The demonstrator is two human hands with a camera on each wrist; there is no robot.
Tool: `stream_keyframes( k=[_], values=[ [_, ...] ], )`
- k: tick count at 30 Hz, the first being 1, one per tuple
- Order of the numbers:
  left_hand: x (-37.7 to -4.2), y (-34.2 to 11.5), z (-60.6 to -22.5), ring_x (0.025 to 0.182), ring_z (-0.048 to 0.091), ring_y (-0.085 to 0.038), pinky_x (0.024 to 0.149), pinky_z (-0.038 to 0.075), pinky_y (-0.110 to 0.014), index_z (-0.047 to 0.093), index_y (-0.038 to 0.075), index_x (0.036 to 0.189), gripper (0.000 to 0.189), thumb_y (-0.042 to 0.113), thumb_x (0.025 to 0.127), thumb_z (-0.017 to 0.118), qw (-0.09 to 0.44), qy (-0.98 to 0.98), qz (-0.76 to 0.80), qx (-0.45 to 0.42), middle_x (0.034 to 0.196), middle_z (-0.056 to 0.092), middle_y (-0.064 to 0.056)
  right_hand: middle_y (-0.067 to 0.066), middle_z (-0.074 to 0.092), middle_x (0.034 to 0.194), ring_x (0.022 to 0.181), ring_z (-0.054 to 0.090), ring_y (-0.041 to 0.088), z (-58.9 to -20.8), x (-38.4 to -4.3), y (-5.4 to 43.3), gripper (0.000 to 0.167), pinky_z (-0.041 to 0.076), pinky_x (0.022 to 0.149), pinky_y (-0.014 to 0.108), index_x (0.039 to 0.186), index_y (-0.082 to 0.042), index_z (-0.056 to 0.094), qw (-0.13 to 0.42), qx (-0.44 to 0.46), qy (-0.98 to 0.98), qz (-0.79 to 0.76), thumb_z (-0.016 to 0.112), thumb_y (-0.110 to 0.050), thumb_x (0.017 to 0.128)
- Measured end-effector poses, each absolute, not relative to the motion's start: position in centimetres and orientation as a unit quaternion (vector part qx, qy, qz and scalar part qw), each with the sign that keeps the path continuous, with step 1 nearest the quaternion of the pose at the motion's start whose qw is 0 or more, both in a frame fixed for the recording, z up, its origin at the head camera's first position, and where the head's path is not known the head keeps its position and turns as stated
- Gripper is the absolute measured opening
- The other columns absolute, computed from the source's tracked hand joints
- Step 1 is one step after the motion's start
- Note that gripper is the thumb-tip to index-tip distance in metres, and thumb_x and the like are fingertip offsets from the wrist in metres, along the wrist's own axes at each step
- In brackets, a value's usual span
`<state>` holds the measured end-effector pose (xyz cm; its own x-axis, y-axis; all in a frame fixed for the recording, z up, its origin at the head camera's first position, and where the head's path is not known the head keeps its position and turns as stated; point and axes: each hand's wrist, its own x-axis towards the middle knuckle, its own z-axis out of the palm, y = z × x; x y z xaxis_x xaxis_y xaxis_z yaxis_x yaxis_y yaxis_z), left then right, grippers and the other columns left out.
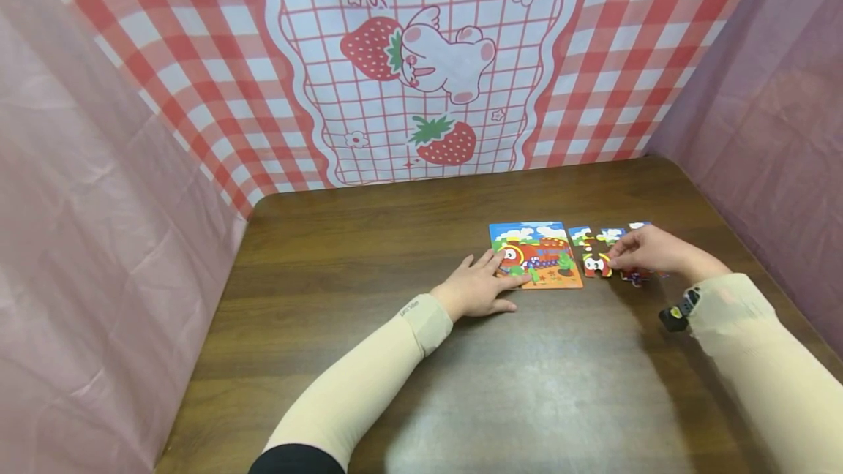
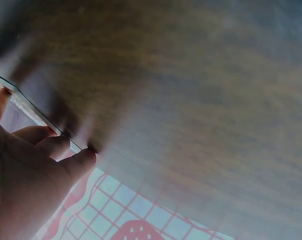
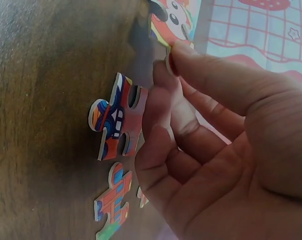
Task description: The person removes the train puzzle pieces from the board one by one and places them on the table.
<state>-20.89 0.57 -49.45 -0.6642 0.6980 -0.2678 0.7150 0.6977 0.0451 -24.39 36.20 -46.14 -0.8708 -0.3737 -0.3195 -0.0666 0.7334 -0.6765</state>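
In the head view my left hand (image 1: 476,287) lies with fingers spread on the lower left of a square picture board (image 1: 549,280) showing a red train with a face. The left wrist view catches those fingers along the board's edge. My right hand (image 1: 648,251) pinches a jigsaw piece (image 1: 596,266) with a round-eyed train face between thumb and index finger. Close up in the right wrist view, the thumb and fingertip grip this face piece (image 3: 173,22) by its tab. Beneath that hand are a red and blue jigsaw piece (image 3: 113,120) and a train-carriage piece (image 3: 113,192).
Sky-coloured jigsaw pieces (image 1: 582,235) lie along the board's right side, partly hidden by the right hand. A brown wooden table (image 1: 369,240) carries everything. A checked strawberry cloth (image 1: 408,93) hangs behind, with pink cloth (image 1: 85,240) at both sides.
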Motion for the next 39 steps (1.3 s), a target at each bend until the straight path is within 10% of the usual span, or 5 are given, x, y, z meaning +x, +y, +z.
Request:
stream_keyframes(
  k=[16, 39],
  values=[
    [-20.8, 0.5, -49.4, 0.153, 0.010, -0.030, 0.117, 0.020, -0.054, 0.014, 0.050, 0.161, 0.065, 0.066, 0.102, 0.037, 0.133, 0.911, -0.025, 0.390, 0.169, 0.008, -0.012, -0.008, 0.061, 0.066, 0.058, 0.054, 0.014, -47.1, -24.7, 34.8, 0.016, 0.046, 0.060, 0.036, 0.073, -0.010, 0.071, 0.112, -0.167, 0.956, -0.214, 0.084, -0.014, 0.082],
    [-20.7, 0.5, -49.2, 0.153, 0.010, -0.031, 0.117, 0.020, -0.055, 0.016, 0.050, 0.161, 0.067, 0.067, 0.101, 0.038, 0.137, 0.912, -0.017, 0.385, 0.169, 0.007, -0.012, -0.005, 0.064, 0.072, 0.066, 0.057, 0.016, -46.3, -24.6, 34.3, 0.016, 0.045, 0.067, 0.040, 0.086, -0.006, 0.074, 0.104, -0.142, 0.959, -0.223, 0.084, -0.019, 0.085]
  ],
)
